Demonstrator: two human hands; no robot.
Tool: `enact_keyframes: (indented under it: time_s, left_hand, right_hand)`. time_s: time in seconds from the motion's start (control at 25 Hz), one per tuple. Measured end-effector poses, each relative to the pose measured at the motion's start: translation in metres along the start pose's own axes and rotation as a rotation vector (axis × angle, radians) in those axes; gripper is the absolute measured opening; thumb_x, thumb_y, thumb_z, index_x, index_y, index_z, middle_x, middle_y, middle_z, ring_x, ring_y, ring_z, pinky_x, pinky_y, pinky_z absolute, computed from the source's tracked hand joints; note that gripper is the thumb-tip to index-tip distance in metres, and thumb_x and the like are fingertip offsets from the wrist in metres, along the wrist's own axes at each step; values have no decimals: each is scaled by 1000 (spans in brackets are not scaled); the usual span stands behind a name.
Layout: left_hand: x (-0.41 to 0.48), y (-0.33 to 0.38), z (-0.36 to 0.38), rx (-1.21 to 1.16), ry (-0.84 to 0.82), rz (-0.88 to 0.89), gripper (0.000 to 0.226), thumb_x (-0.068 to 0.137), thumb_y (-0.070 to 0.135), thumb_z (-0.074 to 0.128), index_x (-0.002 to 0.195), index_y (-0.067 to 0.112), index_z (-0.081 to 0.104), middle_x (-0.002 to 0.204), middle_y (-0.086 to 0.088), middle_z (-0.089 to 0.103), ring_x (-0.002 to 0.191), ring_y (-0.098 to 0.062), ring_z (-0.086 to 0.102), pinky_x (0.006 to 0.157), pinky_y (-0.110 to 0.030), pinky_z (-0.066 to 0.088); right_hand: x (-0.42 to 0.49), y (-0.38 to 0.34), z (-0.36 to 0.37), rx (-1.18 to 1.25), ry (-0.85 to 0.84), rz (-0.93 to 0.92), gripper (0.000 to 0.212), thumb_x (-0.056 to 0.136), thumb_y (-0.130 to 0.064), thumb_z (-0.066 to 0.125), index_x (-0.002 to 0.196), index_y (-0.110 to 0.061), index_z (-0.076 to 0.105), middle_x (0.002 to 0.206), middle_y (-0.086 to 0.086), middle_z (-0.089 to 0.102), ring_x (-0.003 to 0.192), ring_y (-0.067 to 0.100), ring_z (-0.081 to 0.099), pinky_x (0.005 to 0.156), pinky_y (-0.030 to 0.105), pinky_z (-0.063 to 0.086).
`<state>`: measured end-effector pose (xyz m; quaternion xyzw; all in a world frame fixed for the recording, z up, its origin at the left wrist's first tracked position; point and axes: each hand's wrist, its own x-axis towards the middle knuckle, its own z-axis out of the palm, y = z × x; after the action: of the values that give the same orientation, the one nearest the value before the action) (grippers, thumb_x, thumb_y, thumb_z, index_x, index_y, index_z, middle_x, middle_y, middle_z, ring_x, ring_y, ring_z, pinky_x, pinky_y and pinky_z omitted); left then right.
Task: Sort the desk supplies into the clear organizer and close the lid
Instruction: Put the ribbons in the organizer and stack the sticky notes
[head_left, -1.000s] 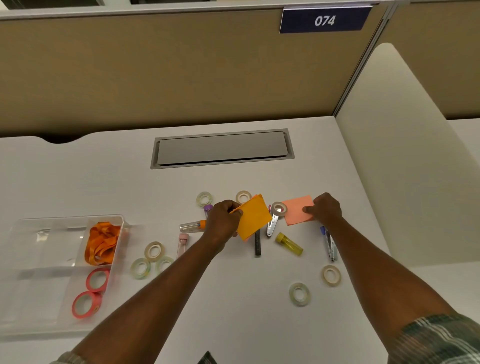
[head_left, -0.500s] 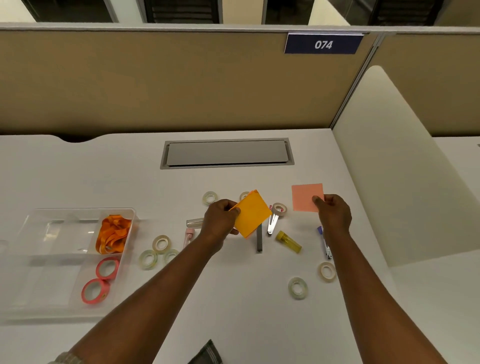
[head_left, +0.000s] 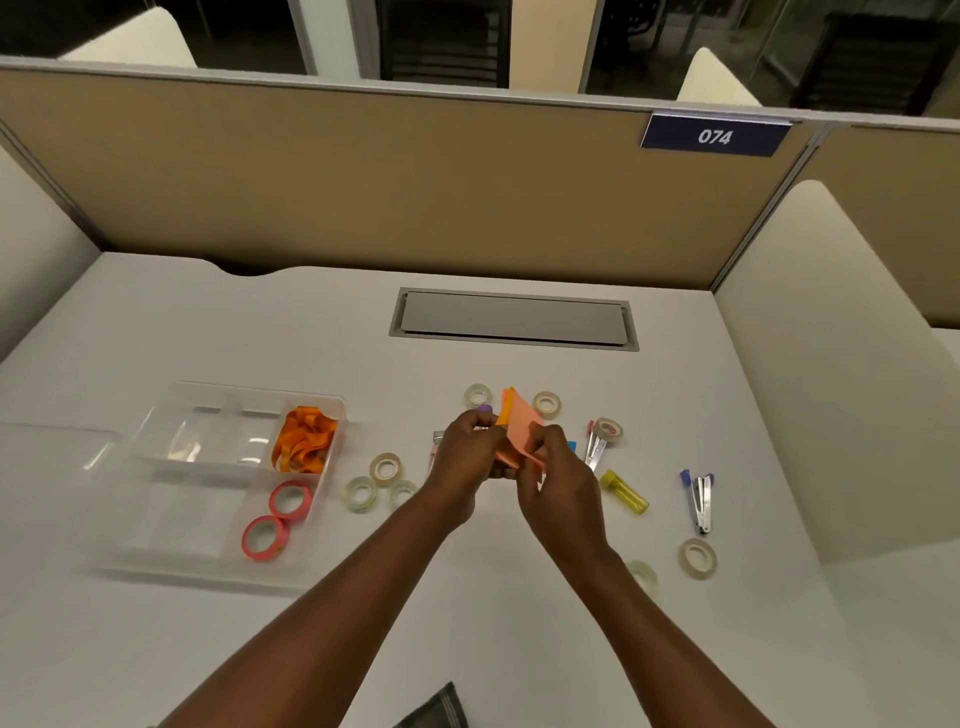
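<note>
- A square salmon-pink sticky-note pad (head_left: 521, 427) is pinched by the right hand (head_left: 558, 470), fingers curled.
- A square orange sticky-note pad (head_left: 505, 410) is gripped against it by the left hand (head_left: 465, 454).
- The open clear plastic organizer (head_left: 171, 514) is seen well to the left, with orange ribbon (head_left: 304, 439) and 2 pink tape rolls (head_left: 290, 499) inside.

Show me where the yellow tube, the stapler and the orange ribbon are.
yellow tube (head_left: 625, 492): head view, middle of its body.
stapler (head_left: 701, 503): head view, its metal top.
orange ribbon (head_left: 305, 440): head view, centre of the pile.
</note>
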<state>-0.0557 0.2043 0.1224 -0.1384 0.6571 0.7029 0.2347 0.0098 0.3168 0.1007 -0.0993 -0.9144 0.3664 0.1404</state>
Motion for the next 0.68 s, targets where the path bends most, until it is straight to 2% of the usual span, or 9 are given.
enact_keyframes:
  time_s: [0.08,0.16,0.24,0.32,0.36,0.44,0.52,0.6,0.68]
  left_hand:
    - [-9,0,-17,20,20,46,14,92,20,57,103,15,63,92,-9,74,75,-23,74,61,-30,59]
    - [-18,-1,-36,20,-2,117,16,91,31,59,95,17,65,90,-6,73,75,-20,73,63,-31,58]
    - [-28,-2,-51,105,-31,194,29,87,52,59,90,24,66,88,2,73,78,-15,71,67,-31,58]
    - [-36,-4,-66,275,4,292,30,87,61,53,91,35,67,94,7,69,86,-8,66,74,-28,54]
    - [-38,-6,-74,380,39,350,25,89,57,53,96,37,67,98,7,65,90,-7,63,77,-25,51]
    - [-39,-7,-91,590,91,462,22,93,41,58,111,31,67,106,2,57,97,-10,59,80,-26,50]
    - [-41,-9,-107,656,183,515,37,92,30,63,128,23,58,120,-4,52,110,-18,55,89,-32,52]
    - [-41,-12,-123,533,343,412,58,89,29,68,140,19,43,136,-7,45,120,-22,50,97,-36,50]
    - [-40,-15,-133,273,325,130,59,89,31,67,140,19,40,140,-6,48,118,-23,56,95,-39,53]
  right_hand:
    - [-3,-9,8,85,-73,-4,22,92,-21,63,112,-20,55,104,-7,65,87,8,61,68,12,47]
    - [-4,-21,14,270,-153,73,16,91,-28,66,103,-21,57,103,-9,69,89,5,62,75,17,52]
    - [-4,-39,19,549,-196,292,23,90,-46,65,96,-23,62,97,-7,71,92,9,66,80,33,58]
    - [-2,-55,26,794,-232,507,36,84,-60,63,99,-27,65,101,-5,72,95,15,69,73,32,59]
    - [-1,-61,30,867,-239,576,35,84,-58,64,103,-28,65,105,-3,72,98,17,69,72,30,59]
    - [0,-69,40,897,-238,662,21,92,-38,65,109,-26,62,112,2,69,102,23,67,81,36,59]
    - [-3,-77,50,977,-232,729,14,94,-18,63,107,-24,61,106,3,69,96,23,67,84,40,57]
    - [-10,-85,62,1168,-217,778,21,94,-7,62,109,-23,59,102,2,71,92,23,70,77,36,60]
    - [-19,-89,72,1242,-208,767,29,93,-3,61,113,-24,57,108,2,69,98,26,69,73,34,61]
